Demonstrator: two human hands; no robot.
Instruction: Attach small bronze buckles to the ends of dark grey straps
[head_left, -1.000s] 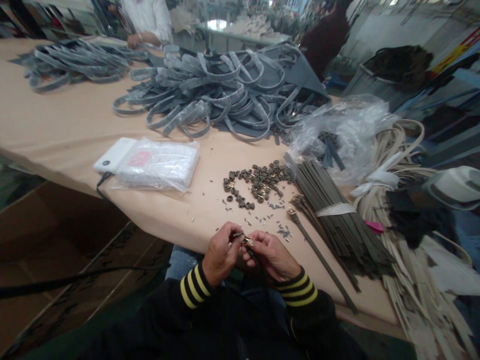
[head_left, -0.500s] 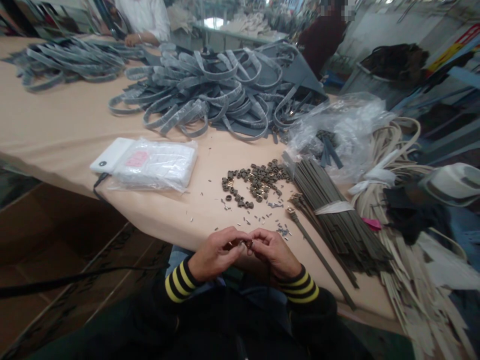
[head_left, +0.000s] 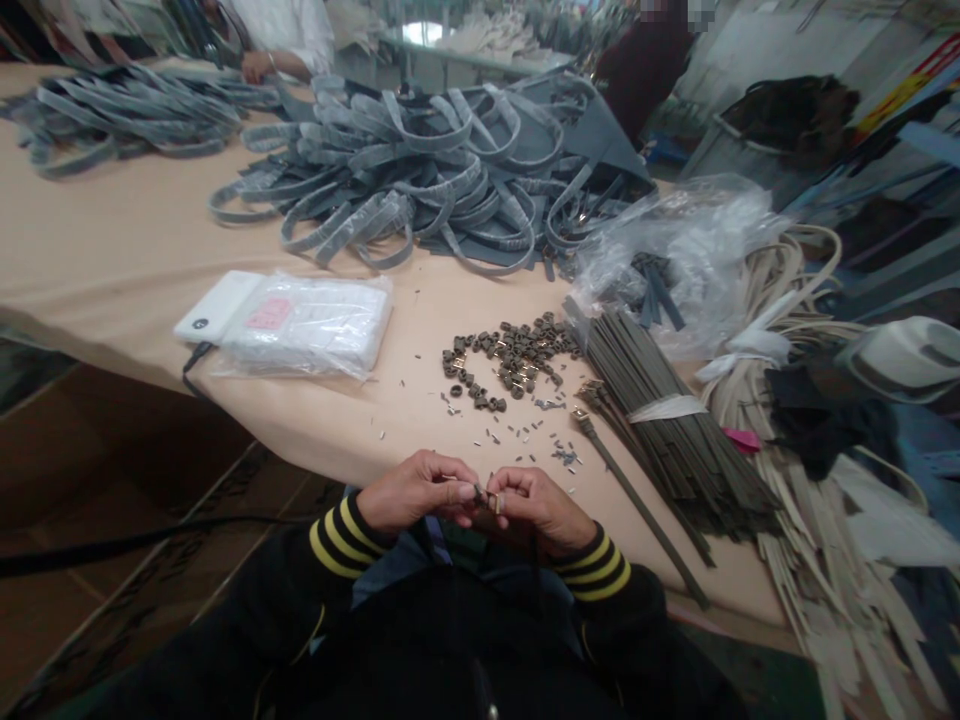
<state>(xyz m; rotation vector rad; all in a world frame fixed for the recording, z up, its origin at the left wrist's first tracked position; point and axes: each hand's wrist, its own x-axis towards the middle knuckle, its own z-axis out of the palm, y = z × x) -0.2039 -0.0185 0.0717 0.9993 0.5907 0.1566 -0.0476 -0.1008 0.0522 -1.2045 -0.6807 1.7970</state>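
Observation:
Over my lap at the table's front edge, my left hand point(head_left: 420, 492) pinches one end of a small dark strap piece. My right hand point(head_left: 541, 508) grips the same piece near a small gold buckle point(head_left: 495, 503), with a dark strap seeming to hang below that hand. Beyond my hands lies a pile of small brown loops point(head_left: 517, 352), some with gold buckles among them. Tiny pins and bits point(head_left: 566, 456) are scattered nearer to me. One olive strap with a buckle point(head_left: 641, 510) lies right of my right hand, beside a tied bundle of olive straps point(head_left: 675, 430).
Grey wrapped straps point(head_left: 450, 180) are heaped across the back of the tan table point(head_left: 135, 230). A white device point(head_left: 221, 305) and a plastic-wrapped pack point(head_left: 315, 325) lie left. A clear bag point(head_left: 690, 240) and beige strap bundles point(head_left: 772, 290) are right. Another person's hand point(head_left: 259, 66) shows top left.
My left hand has shifted a little left and my hands have drawn slightly apart, so the small piece and its gold buckle now show between the fingertips. The view has shifted slightly.

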